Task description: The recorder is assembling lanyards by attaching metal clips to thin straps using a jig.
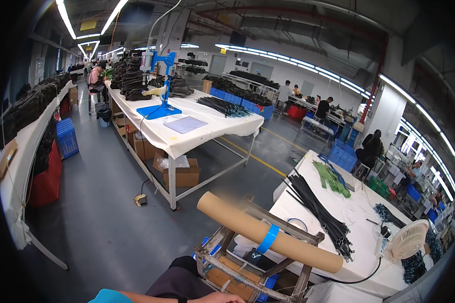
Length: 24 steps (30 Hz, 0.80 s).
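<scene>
At the bottom edge, my left hand [220, 298] shows only in part, with a teal sleeve and a dark wristband behind it. It is beside a worn wooden frame [231, 274] that looks like an upturned stool; the fingers are mostly cut off, so their grip is hidden. Across the frame lies a long brown cardboard tube [232, 212], tilted down to the right, with a bright blue band [268, 238] around it. My right hand is outside the picture.
On the right, a white-covered table [288, 192] bears black straps [318, 212], green strips [332, 178] and a fan [407, 240]. Ahead stands another table [227, 126] with a blue press [159, 110]. A plug [140, 200] lies on the floor. Several people work farther back.
</scene>
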### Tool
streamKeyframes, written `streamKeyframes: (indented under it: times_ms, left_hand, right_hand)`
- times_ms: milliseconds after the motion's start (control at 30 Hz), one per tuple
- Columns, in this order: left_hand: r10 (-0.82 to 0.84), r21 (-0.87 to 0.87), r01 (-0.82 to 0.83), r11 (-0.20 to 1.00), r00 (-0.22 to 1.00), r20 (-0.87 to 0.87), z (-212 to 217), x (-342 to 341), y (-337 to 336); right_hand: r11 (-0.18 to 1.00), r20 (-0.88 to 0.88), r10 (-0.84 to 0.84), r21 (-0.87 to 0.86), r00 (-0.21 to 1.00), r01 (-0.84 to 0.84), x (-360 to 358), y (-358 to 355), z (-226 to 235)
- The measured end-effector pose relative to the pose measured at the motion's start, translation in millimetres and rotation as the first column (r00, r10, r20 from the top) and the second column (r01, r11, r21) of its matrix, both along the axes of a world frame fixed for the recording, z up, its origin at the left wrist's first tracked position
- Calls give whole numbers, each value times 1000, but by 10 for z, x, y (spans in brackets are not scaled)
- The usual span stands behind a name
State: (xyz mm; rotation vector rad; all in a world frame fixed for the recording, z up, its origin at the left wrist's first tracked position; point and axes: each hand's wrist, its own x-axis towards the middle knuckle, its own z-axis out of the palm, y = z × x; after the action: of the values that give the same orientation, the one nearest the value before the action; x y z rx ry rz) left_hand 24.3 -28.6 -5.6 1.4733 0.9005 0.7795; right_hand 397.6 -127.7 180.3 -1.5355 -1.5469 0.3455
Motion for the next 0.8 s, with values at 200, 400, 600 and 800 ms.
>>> streamKeyframes:
  times_ms: [200, 400, 600, 800]
  left_hand:
    - [-386, 247, 364, 898, 921, 47, 222, 154, 240]
    - [-349, 368, 365, 855, 930, -110, 358, 280, 62]
    - [-395, 193, 400, 896, 916, -62, 209, 201, -70]
    - [-304, -355, 323, 877, 946, 111, 135, 242, 80]
  right_hand:
    - [941, 288, 336, -147, 897, -305, -1038, 382, -618]
    - [761, 106, 646, -176, 756, -625, -1637, 595, -1034]
    - [803, -113, 552, -196, 826, -563, -1819, 495, -1214]
    - [753, -389, 491, -260, 779, -604, -1612, 622, -1721]
